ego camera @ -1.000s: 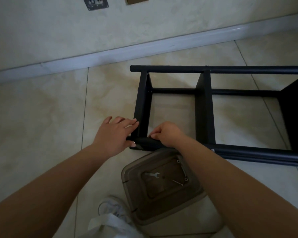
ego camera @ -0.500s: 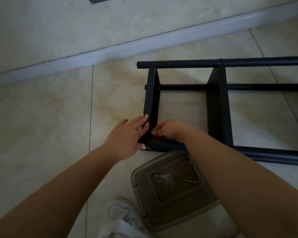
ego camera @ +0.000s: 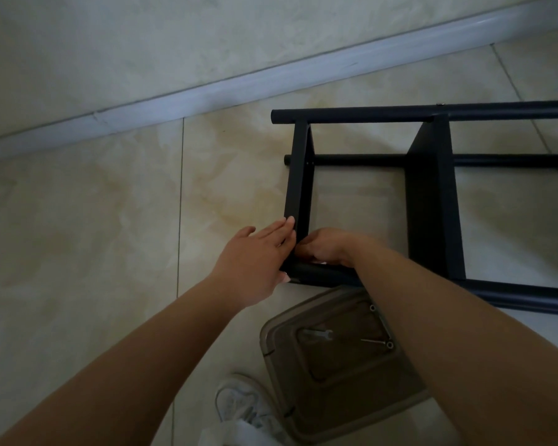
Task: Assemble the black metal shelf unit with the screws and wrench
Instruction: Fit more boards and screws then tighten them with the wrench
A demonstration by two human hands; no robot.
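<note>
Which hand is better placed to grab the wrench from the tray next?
Probably the right hand: the wrench lies in the tray under its forearm, while the left hand braces the shelf frame.

No readable text, labels, brands or numbers anywhere in view.

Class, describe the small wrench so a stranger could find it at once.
Start at the black metal shelf unit lying on the tiled floor. Just in front lies a translucent brown plastic lid. The small silver wrench rests on it, flat and open-jawed, unlike the thin screws beside it.
</note>
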